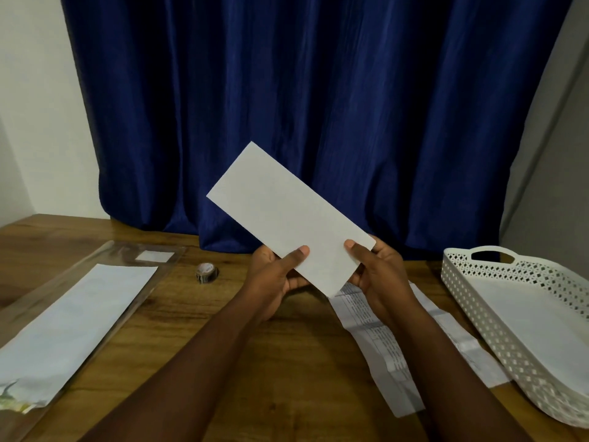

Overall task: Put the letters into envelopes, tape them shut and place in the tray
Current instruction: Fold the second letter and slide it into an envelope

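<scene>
You hold the envelope [290, 218] mid-frame, left hand [274, 282] and right hand [379, 275] both pinching its lower end. The letters [398, 352] lie lower right, beside the tray [478, 301]. Its flap seems to face away, so you may fumble the opening.

Both arms reach forward, hands raised side by side. Left hand [276, 275] and right hand [377, 272] each pinch with thumb on top.

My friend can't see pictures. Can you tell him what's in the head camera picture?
Two hands, left hand and right hand, hold a white envelope up over a wooden table. Printed letters lie under the right hand, with a white tray at the right. A tape roll and a pack of envelopes sit at the left.
</scene>
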A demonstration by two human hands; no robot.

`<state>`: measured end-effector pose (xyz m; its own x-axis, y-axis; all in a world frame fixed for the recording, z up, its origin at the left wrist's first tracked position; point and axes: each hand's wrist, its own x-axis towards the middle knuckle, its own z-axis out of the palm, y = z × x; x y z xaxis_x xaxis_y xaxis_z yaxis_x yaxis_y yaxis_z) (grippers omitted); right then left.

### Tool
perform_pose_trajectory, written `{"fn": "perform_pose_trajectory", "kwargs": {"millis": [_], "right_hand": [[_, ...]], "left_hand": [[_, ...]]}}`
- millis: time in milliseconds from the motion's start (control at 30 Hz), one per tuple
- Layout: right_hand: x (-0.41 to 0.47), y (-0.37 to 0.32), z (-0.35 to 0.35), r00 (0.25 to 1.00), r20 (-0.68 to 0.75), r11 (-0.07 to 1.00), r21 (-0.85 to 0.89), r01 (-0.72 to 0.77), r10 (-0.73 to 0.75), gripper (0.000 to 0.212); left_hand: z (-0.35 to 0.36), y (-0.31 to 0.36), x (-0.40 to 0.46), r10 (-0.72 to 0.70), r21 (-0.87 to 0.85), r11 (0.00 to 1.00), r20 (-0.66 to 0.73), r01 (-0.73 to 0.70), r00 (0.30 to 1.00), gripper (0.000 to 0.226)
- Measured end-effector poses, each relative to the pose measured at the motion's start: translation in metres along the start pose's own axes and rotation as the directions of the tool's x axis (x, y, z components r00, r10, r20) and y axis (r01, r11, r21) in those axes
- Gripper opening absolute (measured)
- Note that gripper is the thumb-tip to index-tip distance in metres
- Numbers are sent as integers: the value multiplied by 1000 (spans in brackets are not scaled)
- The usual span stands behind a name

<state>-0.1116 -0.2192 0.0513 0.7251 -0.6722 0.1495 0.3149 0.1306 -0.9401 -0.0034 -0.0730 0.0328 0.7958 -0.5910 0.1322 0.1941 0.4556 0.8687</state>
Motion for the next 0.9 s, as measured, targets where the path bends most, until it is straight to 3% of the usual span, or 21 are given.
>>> {"fn": "perform_pose_trajectory", "kwargs": {"millis": [167,267,333,433,533,633,733,833,900], "right_hand": [[5,-6,-15,996,-39,994,-72,79,-82,23],[6,-6,-19,984,-37,974,-150,167,-175,21],[3,-6,-18,957,43,918,-273,287,-286,20],[1,-1,-15,871,309,814,-332,476,-383,21],[8,10,-17,832,429,714,-452,534,-351,28],[11,14,-19,864,360,687,-528,500,-352,52],[12,10,-22,924,133,795,-476,376,-357,73],[13,2,-19,983,-47,973,-159,166,-175,53],[12,0,-16,995,-79,997,-49,58,-62,44]], "left_hand": [[-14,14,10,-11,-65,998,-107,4,994,38],[-27,21,15,-133,-105,987,-144,119,980,69],[-26,25,10,-227,-107,970,-90,218,970,81],[-20,25,6,-239,-167,956,28,240,971,88],[-15,24,7,-126,-178,978,-102,106,987,43],[-22,22,12,-79,-226,973,-184,36,980,32],[-25,24,11,-67,-229,973,-173,26,983,36],[-20,25,8,-68,-203,978,-150,37,986,41],[-17,24,6,-64,-179,983,-122,41,991,40]]}}
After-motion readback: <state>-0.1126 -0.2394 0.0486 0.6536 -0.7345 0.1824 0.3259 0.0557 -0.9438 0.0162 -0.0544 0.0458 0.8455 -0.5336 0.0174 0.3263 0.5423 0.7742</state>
